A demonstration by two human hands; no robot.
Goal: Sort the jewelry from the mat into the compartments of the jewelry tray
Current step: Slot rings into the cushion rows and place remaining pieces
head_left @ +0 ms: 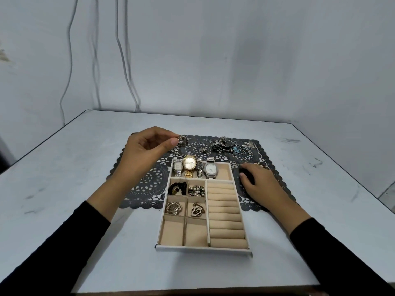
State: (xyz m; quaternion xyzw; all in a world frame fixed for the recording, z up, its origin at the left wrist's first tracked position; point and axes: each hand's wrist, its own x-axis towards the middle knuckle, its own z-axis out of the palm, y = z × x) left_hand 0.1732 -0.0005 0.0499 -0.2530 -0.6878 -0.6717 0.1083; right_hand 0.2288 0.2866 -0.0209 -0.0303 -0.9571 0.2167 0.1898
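While the left hand's [147, 150] fingers [168, 135] pinch a silver piece [182, 140] above the mat [145, 189], toward the counter's [85, 167] far edge, we judge it bound for the tray's [203, 249] empty near compartments; the right hand [260, 182] rests beside the tray, its hold unclear.

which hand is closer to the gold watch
Left. The left hand is just left of and behind the gold watch, pinching a small silver piece. The right hand rests on the mat, past the tray's right side, farther away.
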